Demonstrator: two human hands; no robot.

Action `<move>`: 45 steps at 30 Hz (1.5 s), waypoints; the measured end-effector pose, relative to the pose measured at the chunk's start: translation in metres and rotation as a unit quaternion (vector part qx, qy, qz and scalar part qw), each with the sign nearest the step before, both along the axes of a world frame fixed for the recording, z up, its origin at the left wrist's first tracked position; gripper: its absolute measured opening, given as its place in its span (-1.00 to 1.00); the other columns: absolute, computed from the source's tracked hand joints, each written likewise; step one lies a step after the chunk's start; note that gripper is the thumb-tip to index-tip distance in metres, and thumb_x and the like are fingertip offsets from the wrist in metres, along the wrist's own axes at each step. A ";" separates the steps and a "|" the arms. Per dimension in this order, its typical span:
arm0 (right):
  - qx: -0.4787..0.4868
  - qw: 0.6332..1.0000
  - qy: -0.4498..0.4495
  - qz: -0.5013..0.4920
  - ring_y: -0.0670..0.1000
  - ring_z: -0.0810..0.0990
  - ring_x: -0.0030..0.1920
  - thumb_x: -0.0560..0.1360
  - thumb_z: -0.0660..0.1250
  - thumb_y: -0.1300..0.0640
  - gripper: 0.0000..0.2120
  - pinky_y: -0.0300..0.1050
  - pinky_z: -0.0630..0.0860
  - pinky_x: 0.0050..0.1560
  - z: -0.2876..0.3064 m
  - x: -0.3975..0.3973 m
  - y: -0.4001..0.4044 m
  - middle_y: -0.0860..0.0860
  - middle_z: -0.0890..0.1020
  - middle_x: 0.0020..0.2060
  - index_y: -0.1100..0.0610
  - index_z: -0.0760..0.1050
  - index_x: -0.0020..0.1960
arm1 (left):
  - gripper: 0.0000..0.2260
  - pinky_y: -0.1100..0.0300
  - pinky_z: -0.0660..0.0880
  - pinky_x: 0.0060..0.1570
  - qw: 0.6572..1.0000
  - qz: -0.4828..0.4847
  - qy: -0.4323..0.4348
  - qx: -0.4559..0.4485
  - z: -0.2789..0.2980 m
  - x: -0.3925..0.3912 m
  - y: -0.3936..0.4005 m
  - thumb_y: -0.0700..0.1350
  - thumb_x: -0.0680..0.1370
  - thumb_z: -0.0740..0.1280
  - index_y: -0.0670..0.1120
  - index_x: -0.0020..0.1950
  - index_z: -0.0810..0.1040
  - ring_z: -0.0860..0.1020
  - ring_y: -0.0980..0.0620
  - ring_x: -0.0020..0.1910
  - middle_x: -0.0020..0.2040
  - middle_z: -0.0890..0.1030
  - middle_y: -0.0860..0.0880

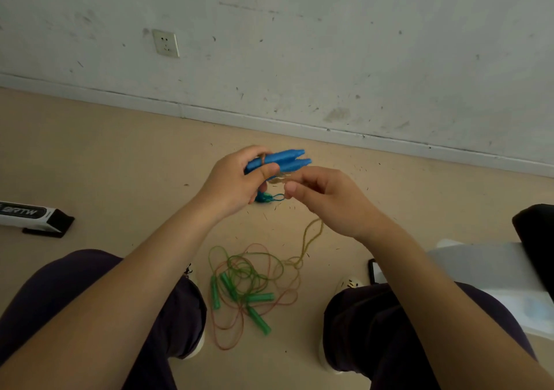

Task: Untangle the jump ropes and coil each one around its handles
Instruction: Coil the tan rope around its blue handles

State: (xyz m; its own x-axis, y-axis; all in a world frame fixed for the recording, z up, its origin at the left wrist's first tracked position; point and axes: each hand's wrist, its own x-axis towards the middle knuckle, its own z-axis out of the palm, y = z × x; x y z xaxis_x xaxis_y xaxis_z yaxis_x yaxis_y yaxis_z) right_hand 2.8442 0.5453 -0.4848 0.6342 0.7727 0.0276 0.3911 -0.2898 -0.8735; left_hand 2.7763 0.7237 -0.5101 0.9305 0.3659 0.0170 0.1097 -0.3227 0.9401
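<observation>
Person seated, knees apart, both hands up over the floor [120, 156] betw the legs. Left hand [236, 185] is clenched round two blue handles [284, 159], held side by side, tips pointing right twd the wall [329, 45]; thumb pressed across them. Right hand [326, 197] just beside it, fingertips pinching a yellowish rope [311, 236] close to the handles; that rope hangs down from the hand and runs to the floor. A small teal handle w/ cord [265, 197] shows under the left hand, mostly hidden.

On the floor betw the shoes: a loose tangle of green and orange ropes [254, 272] w/ four green handles [257, 317] lying in it, the yellowish rope's lower end touching the tangle's right edge.

Room to move: bare floor ahead up to the skirting. Left edge has a black-and-white box [33, 217], well apart. Right side is tighter – a white sheet [485, 266], a phone [373, 271] by the right knee, something black [536, 239] at the frame edge
</observation>
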 end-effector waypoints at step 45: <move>0.063 0.974 0.200 -0.084 0.01 0.58 -0.30 0.51 0.42 0.10 -0.79 -0.13 0.50 -0.27 -0.013 0.021 -0.004 0.12 0.64 -0.27 0.27 0.63 -0.06 | -0.83 0.29 0.38 -0.37 0.982 -0.166 0.087 -0.024 -0.001 -0.009 -0.024 -0.02 0.63 0.30 0.00 0.18 0.40 0.45 0.14 -0.35 -0.17 0.58 0.02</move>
State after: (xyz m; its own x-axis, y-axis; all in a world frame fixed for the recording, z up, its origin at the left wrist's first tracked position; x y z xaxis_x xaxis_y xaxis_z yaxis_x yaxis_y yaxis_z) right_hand 2.8654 0.5413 -0.4979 0.7306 0.6639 -0.1597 -0.0311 -0.2012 -0.9791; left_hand 2.7670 0.7000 -0.5108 0.9860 0.0385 -0.1621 0.1658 -0.3237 0.9315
